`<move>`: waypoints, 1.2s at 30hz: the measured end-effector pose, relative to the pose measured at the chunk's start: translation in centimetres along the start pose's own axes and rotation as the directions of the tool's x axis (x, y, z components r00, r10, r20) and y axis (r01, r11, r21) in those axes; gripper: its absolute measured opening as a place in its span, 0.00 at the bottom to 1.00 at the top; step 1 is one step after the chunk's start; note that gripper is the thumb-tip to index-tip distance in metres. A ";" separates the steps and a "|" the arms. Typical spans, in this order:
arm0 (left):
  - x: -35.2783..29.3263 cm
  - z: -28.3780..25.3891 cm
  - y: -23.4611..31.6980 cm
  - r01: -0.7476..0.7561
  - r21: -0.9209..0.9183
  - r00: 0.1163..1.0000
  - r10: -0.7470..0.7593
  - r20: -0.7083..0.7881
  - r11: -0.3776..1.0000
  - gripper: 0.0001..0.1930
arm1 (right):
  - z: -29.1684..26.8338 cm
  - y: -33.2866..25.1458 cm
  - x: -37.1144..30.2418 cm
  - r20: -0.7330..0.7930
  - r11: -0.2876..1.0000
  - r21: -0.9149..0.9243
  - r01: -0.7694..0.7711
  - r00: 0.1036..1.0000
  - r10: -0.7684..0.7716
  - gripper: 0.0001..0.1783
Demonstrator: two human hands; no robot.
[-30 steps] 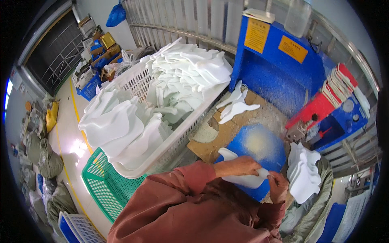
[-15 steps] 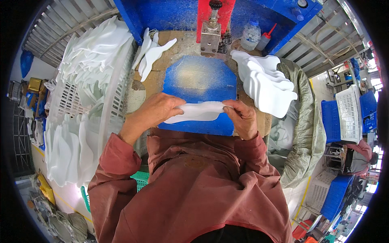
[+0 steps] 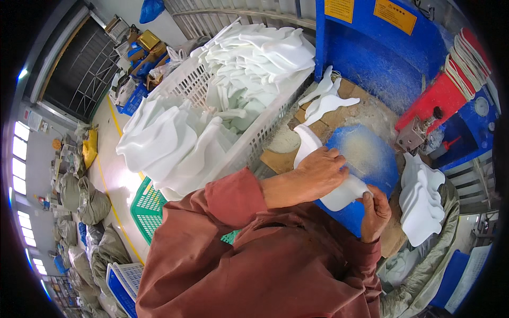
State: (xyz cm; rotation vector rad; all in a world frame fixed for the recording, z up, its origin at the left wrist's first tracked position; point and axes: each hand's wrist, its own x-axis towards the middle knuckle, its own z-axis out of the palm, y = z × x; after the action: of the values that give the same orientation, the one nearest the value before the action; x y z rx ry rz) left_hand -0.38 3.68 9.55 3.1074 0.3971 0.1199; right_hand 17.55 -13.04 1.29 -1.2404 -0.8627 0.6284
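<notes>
A white, curved flat piece (image 3: 344, 195) is held in front of my body over a blue pad (image 3: 389, 164). My left hand (image 3: 319, 174) grips it from above with curled fingers. White shows on both sides of that hand, which hides the middle, so I cannot tell whether it is all one piece. At the lower right end, my right hand (image 3: 375, 211) pinches the edge between thumb and fingers. A pale dusty patch marks the pad beyond my hands.
At left, a white perforated crate (image 3: 253, 139) is heaped with similar white pieces (image 3: 265, 50). Loose pieces (image 3: 330, 102) lie on the cardboard-covered table, and a stack (image 3: 421, 196) stands right. Beyond are a blue machine frame (image 3: 374, 63) and a metal block (image 3: 412, 135). A green basket (image 3: 147, 204) stands low left.
The view has swung left towards the crate. The held piece has turned from nearly edge-on to showing its broad face, and my left hand now lies over its middle.
</notes>
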 end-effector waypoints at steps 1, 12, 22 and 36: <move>-0.4 -0.4 -0.4 -0.005 -0.026 0.999 0.003 -0.051 1.000 0.15 | 0.5 -0.1 0.2 0.000 1.000 0.006 0.005 1.000 -0.005 0.10; -3.1 -7.8 -8.9 0.310 0.039 0.951 -0.309 -0.025 0.950 0.20 | 4.5 -2.2 1.8 0.182 0.988 0.119 -0.100 0.980 0.077 0.17; -10.9 -5.3 -35.1 0.487 0.281 0.787 -0.555 0.267 0.827 0.15 | 0.8 -2.0 0.0 0.222 0.963 -0.031 -0.268 0.938 0.268 0.15; -12.1 10.6 -42.1 0.889 0.037 0.366 -0.755 0.545 0.457 0.26 | -15.4 -5.7 0.8 -0.242 0.421 -0.902 -0.095 0.918 -0.313 0.26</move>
State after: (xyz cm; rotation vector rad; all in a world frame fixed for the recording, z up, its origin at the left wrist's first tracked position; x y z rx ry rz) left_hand -21.83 41.45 -2.60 2.1238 1.6808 -0.5724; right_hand 30.67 -22.05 5.61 -2.1864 -0.9600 -0.3263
